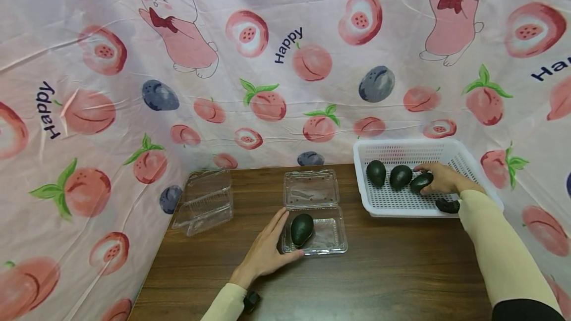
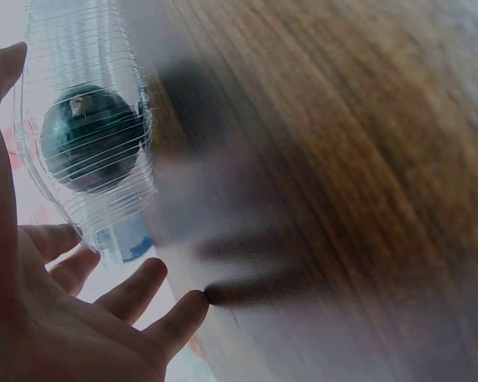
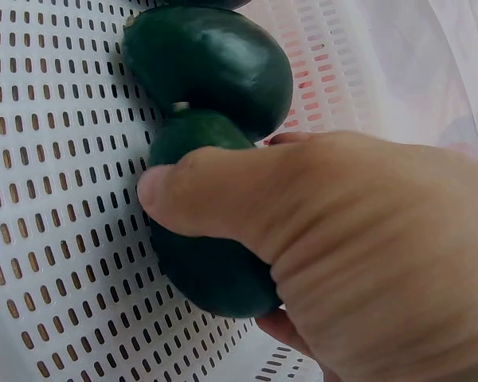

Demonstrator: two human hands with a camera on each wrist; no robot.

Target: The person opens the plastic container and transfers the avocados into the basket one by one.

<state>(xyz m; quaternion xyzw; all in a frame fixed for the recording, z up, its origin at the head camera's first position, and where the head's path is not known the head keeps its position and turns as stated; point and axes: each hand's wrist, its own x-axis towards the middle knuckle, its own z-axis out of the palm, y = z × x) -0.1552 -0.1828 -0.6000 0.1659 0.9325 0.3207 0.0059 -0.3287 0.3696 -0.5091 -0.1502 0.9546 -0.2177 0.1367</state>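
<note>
My right hand [image 1: 441, 178] is inside the white perforated basket [image 1: 363, 197], gripping a dark green avocado [image 3: 215, 270] with the thumb across its near side. Two more avocados sit beside it in a row, the middle avocado [image 1: 401, 177] right next to the gripped one and another avocado [image 1: 376, 173] at the left. My left hand [image 1: 266, 250] spreads along the left and front edges of an opened clear plastic clamshell box [image 1: 332, 246], its fingers extended. One avocado [image 1: 302, 230] lies in the left half of that box; the left wrist view shows it through the ribbed wall.
A second clear clamshell box [image 1: 207, 207] stands with its lid up at the table's back left. The wooden table [image 1: 379, 271] ends at a fruit-patterned cloth [image 1: 285, 93] behind and on both sides. The first box's lid [image 1: 311, 188] lies folded back toward the cloth.
</note>
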